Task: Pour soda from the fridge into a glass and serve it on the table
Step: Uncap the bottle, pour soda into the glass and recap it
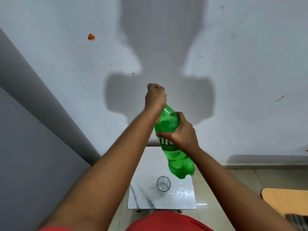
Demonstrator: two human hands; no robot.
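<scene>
We find the large green plastic soda bottle [173, 140] held aloft above the white marble-patterned surface [145, 195], right hand [182, 132] wrapped around its body to steady it. The left hand [155, 97] closes over the neck, apparently working the cap. The empty clear faceted glass [163, 183] stands below, awaiting the pour.

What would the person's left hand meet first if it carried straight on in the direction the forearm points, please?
Probably the wall: the left hand, closed over the top of the green bottle, points up and away toward it. Depth is unclear, yet nothing else shows in between.
</scene>
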